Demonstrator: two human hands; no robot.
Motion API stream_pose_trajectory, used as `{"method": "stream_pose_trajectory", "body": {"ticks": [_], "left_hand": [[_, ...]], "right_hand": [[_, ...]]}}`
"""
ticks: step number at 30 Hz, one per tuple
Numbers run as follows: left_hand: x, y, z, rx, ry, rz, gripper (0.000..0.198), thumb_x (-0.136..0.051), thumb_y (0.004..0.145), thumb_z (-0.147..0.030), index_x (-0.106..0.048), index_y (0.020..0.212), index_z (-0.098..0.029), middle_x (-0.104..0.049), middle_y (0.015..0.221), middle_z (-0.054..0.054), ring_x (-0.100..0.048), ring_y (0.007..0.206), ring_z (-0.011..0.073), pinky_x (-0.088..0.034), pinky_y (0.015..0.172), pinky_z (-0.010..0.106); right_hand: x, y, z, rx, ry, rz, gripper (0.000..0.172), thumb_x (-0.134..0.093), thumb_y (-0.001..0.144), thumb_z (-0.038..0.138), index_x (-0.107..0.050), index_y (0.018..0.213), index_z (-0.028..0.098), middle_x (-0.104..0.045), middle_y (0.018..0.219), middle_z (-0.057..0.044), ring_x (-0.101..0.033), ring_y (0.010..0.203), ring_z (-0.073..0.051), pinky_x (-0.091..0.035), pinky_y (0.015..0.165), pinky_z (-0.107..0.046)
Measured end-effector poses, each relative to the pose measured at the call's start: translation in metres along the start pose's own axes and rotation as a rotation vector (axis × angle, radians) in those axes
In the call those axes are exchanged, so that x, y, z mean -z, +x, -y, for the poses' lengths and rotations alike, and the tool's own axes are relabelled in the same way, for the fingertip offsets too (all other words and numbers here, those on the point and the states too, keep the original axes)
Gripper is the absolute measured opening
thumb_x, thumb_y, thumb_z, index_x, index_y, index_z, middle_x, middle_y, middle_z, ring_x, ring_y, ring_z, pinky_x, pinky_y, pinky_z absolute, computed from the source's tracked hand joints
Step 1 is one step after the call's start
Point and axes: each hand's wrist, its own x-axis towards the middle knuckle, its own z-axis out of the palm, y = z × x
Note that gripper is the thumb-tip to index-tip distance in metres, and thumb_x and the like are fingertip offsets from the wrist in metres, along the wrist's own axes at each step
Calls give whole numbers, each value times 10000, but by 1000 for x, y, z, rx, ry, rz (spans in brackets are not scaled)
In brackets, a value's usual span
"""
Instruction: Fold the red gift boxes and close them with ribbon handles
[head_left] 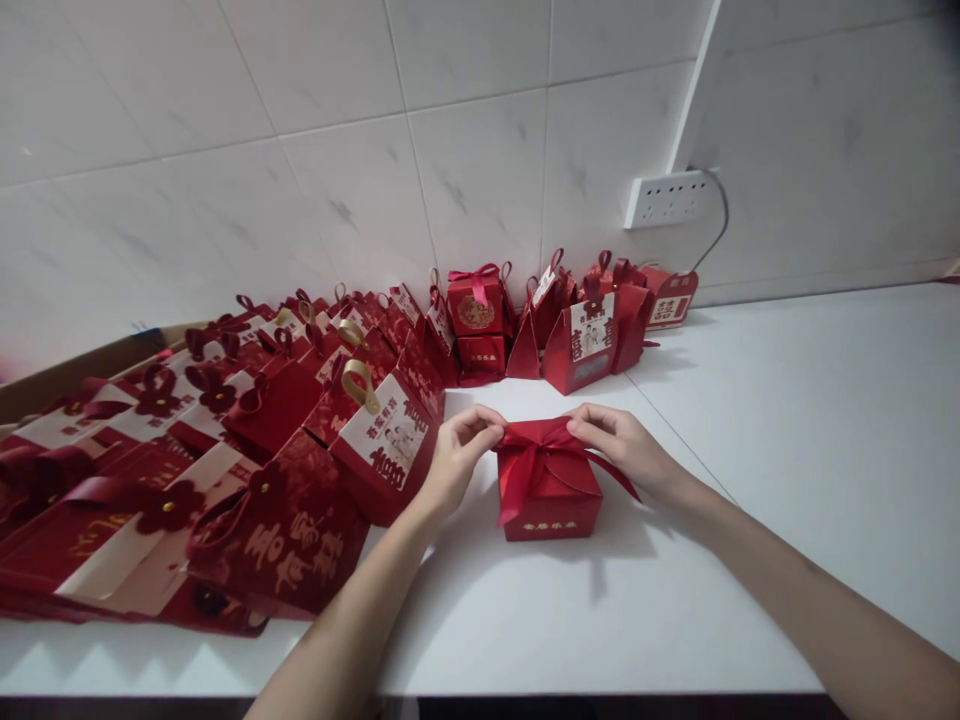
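Note:
A small red gift box [550,507] stands on the white counter [675,600] in front of me, with a red ribbon [534,450] across its top. My left hand [459,452] pinches the ribbon at the box's left top corner. My right hand [619,441] pinches the ribbon at the right top corner. One ribbon tail trails off to the right below my right wrist, another hangs down the box's front left.
Many red gift boxes and bags [247,450] lie heaped at the left, with a brown carton [67,370] behind them. More red boxes [577,330] stand along the tiled wall. A white socket strip [667,198] hangs on the wall, its cable running right.

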Motion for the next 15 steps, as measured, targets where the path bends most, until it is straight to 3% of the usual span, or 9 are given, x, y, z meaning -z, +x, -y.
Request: {"method": "stream_pose_trajectory", "body": {"ticks": [15], "left_hand": [[-3,1,0,38,20,-17,216,-755,680,-311,-619,724,-147,-508,610,-38,-427,585,68,-341,588,188]], "right_hand": [[2,3,-1,27,-43,12,334,-597,737,473,-462,618,192,-518,713,-7,-447,692,-154,-340,682,-313]]}}
